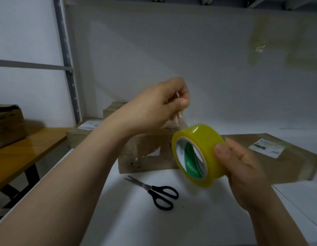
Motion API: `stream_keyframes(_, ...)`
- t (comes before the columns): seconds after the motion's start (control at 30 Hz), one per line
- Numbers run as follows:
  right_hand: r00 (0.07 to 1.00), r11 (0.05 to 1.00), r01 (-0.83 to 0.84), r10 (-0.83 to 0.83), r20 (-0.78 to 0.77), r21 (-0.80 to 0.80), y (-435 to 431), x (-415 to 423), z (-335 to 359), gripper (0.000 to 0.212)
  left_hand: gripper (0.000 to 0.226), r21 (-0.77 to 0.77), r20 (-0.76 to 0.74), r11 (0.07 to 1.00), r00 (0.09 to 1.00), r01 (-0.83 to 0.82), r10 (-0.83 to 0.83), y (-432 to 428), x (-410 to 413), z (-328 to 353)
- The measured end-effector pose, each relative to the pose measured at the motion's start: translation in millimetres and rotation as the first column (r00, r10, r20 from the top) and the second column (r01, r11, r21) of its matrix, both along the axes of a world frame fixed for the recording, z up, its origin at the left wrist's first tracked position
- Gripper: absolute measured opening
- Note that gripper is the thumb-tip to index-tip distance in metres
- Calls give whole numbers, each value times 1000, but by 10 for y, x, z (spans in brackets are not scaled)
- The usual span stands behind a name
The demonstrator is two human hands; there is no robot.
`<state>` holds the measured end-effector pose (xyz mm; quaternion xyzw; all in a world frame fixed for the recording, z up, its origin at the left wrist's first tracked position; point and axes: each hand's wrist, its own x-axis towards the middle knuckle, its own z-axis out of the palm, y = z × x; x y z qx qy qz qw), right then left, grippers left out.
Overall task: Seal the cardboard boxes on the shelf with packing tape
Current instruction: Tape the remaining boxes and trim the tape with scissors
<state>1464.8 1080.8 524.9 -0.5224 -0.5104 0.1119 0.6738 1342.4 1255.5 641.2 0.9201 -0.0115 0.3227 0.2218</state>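
Thumb and forefinger of the left hand (164, 103) pinch the free end of the clear strip (180, 124), which rises from the tape roll (198, 137) toward 11 o'clock. The right hand (243, 166) grips the yellowish roll from 3 o'clock, with the thumb on its outer face. The white core carries green print, too blurred to read.

At 7 o'clock of the roll, black-handled scissors (154, 190) lie on the white shelf (136, 224), blades slightly apart. At 9 o'clock, behind the roll, stands 1 cardboard box (129, 164). At 3 o'clock lies 1 flat box (296, 164) with a white label (267, 147); its writing cannot be read. At 10 o'clock sit a labelled box (77, 135) and a small box (112, 108). Farther at 9 o'clock, a wooden table (21, 153) carries a dark box (6, 125).
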Motion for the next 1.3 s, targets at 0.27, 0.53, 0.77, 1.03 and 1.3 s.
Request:
stream_keyframes(0.27, 987, 964, 156, -157, 13, -214, 60, -233, -195, 66, 11, -213, -218, 977, 975, -14, -33, 376, 391, -127)
stream_keyframes(0.53, 979, 962, 154, -179, -95, -225, 56, -165, -121, 58, 12, -48, -222, 998, 975, -32, 21, 859, 1040, 178)
stream_keyframes(0.77, 952, 899, 266, -302, -51, -347, 245, 96, -122, 79, 7, -31, -275, 999, 961, -9, 0, 1083, 1509, 0)
stream_keyframes(1.03, 955, 904, 157, -242, -173, -399, 393, 179, -204, 95, 5, -86, -248, 995, 969, -46, 24, 1309, 1470, -122)
stream_keyframes(1.3, 944, 890, 138, -251, -215, -434, 430, 226, -204, 95, 5, -107, -231, 993, 973, -52, 26, 1353, 1542, -179)
